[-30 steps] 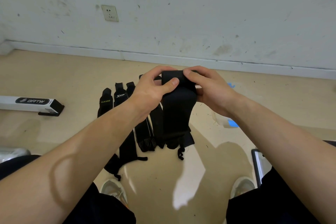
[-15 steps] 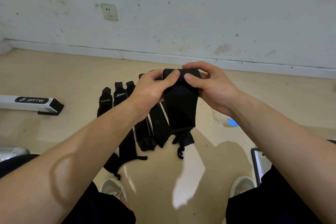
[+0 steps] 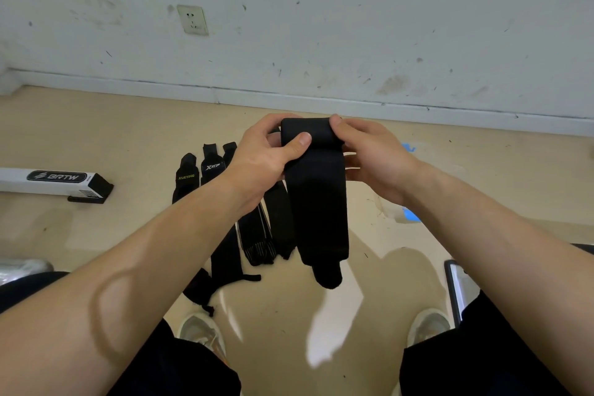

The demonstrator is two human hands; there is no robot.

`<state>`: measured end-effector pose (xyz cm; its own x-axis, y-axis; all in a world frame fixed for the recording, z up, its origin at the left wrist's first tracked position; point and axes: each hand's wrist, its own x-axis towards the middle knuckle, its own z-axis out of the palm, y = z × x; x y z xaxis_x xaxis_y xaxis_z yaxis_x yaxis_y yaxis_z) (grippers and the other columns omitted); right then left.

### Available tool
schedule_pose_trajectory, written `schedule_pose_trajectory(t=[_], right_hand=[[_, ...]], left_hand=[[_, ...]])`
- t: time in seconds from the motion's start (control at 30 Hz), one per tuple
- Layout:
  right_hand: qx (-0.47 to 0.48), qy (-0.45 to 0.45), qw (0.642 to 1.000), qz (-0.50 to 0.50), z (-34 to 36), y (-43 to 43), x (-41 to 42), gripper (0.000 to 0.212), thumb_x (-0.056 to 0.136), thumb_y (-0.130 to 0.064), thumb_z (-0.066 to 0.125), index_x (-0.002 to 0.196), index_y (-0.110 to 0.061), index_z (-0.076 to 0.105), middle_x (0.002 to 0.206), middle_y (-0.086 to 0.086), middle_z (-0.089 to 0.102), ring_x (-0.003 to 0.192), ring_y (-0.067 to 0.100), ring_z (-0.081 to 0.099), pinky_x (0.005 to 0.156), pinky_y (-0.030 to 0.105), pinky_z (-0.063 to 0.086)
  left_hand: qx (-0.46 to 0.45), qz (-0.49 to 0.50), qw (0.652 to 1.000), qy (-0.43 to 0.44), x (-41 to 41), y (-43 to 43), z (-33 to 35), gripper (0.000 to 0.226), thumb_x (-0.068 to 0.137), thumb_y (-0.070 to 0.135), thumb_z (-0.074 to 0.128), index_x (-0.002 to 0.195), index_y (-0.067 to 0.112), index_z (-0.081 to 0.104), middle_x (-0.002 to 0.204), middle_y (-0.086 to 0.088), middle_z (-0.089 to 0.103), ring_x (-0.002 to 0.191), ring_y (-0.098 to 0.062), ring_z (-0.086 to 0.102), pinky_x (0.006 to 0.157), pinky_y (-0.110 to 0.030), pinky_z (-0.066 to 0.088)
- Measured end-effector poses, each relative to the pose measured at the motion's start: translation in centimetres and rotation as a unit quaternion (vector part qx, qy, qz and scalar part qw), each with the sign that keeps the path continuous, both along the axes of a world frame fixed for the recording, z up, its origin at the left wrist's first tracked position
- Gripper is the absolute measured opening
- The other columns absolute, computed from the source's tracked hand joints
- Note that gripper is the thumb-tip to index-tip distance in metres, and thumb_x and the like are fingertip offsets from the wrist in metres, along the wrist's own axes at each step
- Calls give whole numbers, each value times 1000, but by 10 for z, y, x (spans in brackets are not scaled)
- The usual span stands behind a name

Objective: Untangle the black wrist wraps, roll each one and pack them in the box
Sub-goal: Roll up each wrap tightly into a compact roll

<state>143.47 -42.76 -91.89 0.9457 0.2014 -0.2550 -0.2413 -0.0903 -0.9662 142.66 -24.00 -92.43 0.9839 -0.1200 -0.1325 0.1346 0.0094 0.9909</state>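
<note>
A black wrist wrap [image 3: 316, 202] hangs in front of me, its top end turned into a small roll between both hands. My left hand [image 3: 262, 159] grips the roll's left side, thumb pressed on the front. My right hand [image 3: 373, 154] holds the right side, a fingertip on top of the roll. The wrap's free tail dangles above the floor. Several other black wraps [image 3: 210, 167] lie flat side by side on the floor behind it, partly hidden by my left forearm. A long white box [image 3: 45, 182] with a black end lies on the floor at the left.
A white wall with a socket [image 3: 192, 19] rises behind the beige floor. My two shoes [image 3: 201, 333] show at the bottom, and a phone-like device [image 3: 456, 289] lies by my right leg. Blue tape [image 3: 410, 215] marks the floor at right.
The roll at the wrap's top has grown as both hands turned it. The hanging tail has risen and become shorter.
</note>
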Motion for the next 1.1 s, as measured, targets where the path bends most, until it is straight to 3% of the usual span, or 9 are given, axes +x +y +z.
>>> schedule_pose_trajectory(t=[0.17, 0.27, 0.4, 0.57, 0.67, 0.8, 0.97, 1.1], right_hand=[[38, -10, 999, -8, -4, -1, 1, 28, 105, -29, 55, 125, -13, 66, 115, 7, 73, 94, 25, 74, 78, 32, 60], [62, -11, 998, -27, -5, 0, 2, 21, 103, -23, 59, 121, -14, 65, 110, 6, 74, 92, 27, 72, 85, 41, 58], [88, -22, 995, -38, -4, 0, 1, 14, 101, -13, 61, 113, -19, 64, 95, 8, 76, 89, 27, 73, 89, 43, 58], [81, -44, 995, -29, -2, -3, 1, 21, 101, -7, 60, 119, -18, 63, 105, 21, 73, 92, 29, 72, 82, 37, 59], [70, -49, 996, -22, -3, -3, 0, 26, 99, -4, 61, 121, -19, 62, 117, 28, 68, 93, 29, 70, 83, 37, 59], [78, -25, 997, -11, -2, -3, 0, 28, 98, -9, 64, 123, -21, 61, 118, 20, 70, 92, 28, 71, 82, 38, 59], [34, -13, 999, -9, -2, 1, 1, 29, 101, -37, 60, 122, -17, 64, 103, 1, 70, 91, 25, 73, 86, 42, 61], [34, -37, 999, -15, -3, 2, 1, 22, 104, -29, 57, 117, -14, 65, 104, 2, 69, 91, 24, 71, 84, 38, 61]], left_hand=[[8, 5, 1000, -4, 3, 0, -6, 39, 94, 5, 73, 130, 16, 62, 114, -19, 74, 104, -35, 74, 88, -47, 63], [-28, 15, 999, 38, 5, 1, -4, 43, 92, 7, 75, 133, 6, 62, 116, -19, 75, 105, -32, 75, 88, -40, 63], [-54, -12, 995, 79, 3, 1, -2, 28, 98, 12, 68, 124, 3, 68, 113, -10, 78, 105, -22, 76, 86, -30, 63], [-57, -33, 993, 93, 2, 0, 5, 35, 99, 19, 67, 129, 1, 67, 104, -8, 75, 80, -11, 76, 63, -20, 58], [-54, -16, 995, 84, 4, -1, 4, 38, 100, 28, 66, 127, 2, 68, 113, -12, 77, 98, -21, 77, 77, -28, 62], [-37, 5, 998, 56, 4, -1, 0, 32, 100, 19, 66, 128, 2, 66, 120, -17, 74, 107, -28, 75, 87, -37, 63], [-22, 3, 999, 30, 3, 1, -4, 36, 97, 9, 69, 131, 2, 61, 116, -20, 75, 104, -32, 76, 88, -41, 63], [-15, -3, 1000, 20, 4, 1, -6, 38, 95, 5, 71, 131, 7, 59, 115, -19, 75, 104, -33, 75, 83, -40, 63]])
